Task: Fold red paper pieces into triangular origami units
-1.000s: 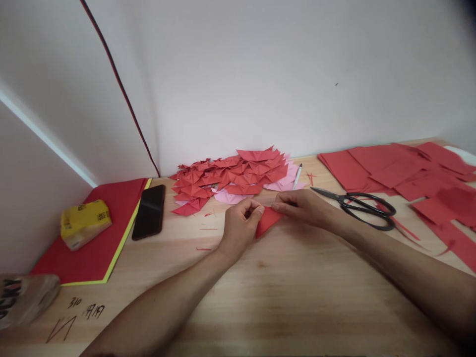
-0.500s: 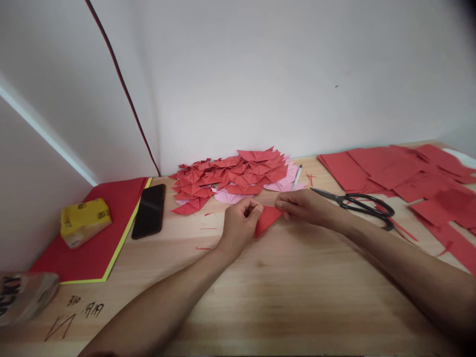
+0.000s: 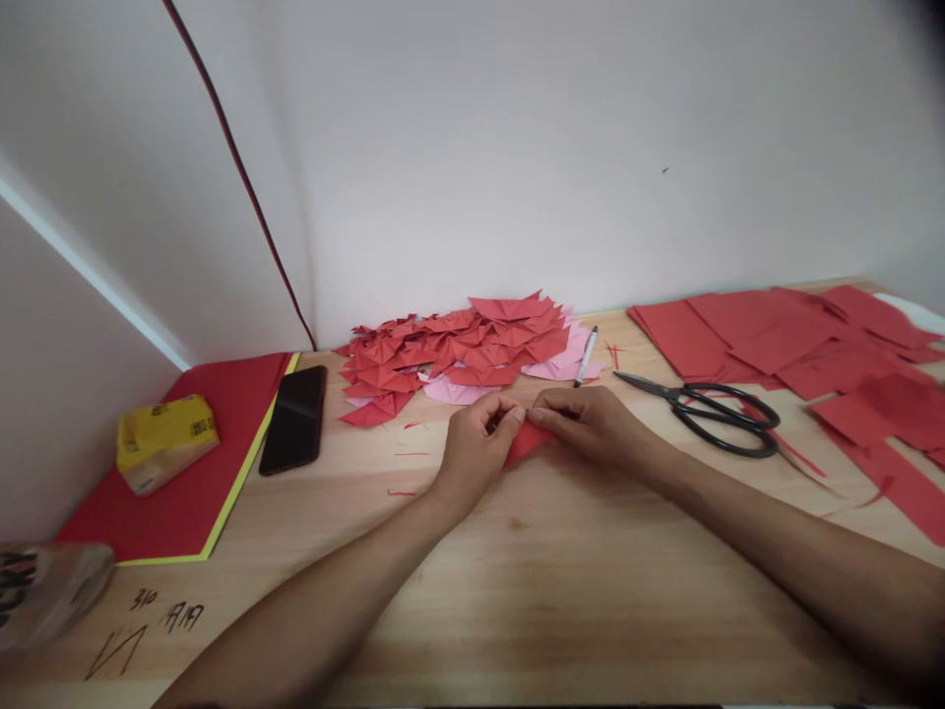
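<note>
A small folded piece of red paper (image 3: 529,444) is held between both hands above the wooden table. My left hand (image 3: 478,439) pinches its left side with thumb and forefinger. My right hand (image 3: 583,418) is closed on its upper edge, thumb and fingertips close to those of the left. The hands cover much of the paper, so its full shape is hidden. Just behind them lies a heap of folded red paper pieces (image 3: 462,345), with some pink folded paper (image 3: 458,391) among them. Black-handled scissors (image 3: 701,409) lie to the right of my right hand.
Flat red paper sheets (image 3: 789,340) spread over the right side. A marker (image 3: 586,356) lies behind my right hand. On the left are a phone (image 3: 293,420), a large red sheet (image 3: 169,502) with a yellow package (image 3: 168,438), and a clear container (image 3: 55,591). Paper scraps (image 3: 403,492) lie about.
My right hand has moved left along the red paper, bringing its fingertips up to my left hand's. Less of the paper shows now. My left hand has stayed nearly in place.
</note>
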The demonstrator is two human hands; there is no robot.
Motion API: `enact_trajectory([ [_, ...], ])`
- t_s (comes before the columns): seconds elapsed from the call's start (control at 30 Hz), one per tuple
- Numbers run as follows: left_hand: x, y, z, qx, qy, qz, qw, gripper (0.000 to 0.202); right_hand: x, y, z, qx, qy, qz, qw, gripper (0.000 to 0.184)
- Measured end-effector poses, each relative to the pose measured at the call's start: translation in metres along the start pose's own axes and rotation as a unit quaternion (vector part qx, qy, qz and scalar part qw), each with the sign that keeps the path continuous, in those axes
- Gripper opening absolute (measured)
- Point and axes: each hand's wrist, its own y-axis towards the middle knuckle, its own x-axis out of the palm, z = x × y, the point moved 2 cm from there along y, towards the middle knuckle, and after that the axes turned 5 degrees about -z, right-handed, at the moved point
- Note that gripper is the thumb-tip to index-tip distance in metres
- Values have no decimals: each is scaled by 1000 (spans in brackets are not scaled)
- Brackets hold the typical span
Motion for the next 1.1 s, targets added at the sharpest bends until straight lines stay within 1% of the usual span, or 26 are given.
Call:
enact_trajectory([
  [0.1, -1, 1, -2, -21, -31, 7, 999, 19, 0, 0, 2, 10, 6, 23, 1000, 41],
  [0.23, -3, 1, -3, -35, -16, 22, 999, 19, -2, 0, -1, 7, -5, 6, 1000, 41],
  [0.37, 0, 0, -2, -24, 10, -11, 1000, 18, -1, -1, -8, -16, -46, -1, 999, 34],
  [0.5, 2, -1, 3, -16, 41, -35, 998, 19, -1, -2, -11, -41, -87, 10, 995, 32],
  [0.7, 1, -2, 7, -37, 94, -48, 994, 25, -6, -2, -5, -15, -113, 59, 992, 32],
  [0.8, 1, -3, 8, -45, 93, -49, 993, 26, -7, -2, -4, -18, -114, 63, 991, 31],
  [0.97, -1, -3, 10, -46, 98, -40, 993, 36, -6, -2, -2, -11, -113, 63, 992, 32],
  [1.1, -2, -2, 4, -50, 58, -76, 994, 24, -8, -2, -1, -1, -108, 75, 991, 34],
])
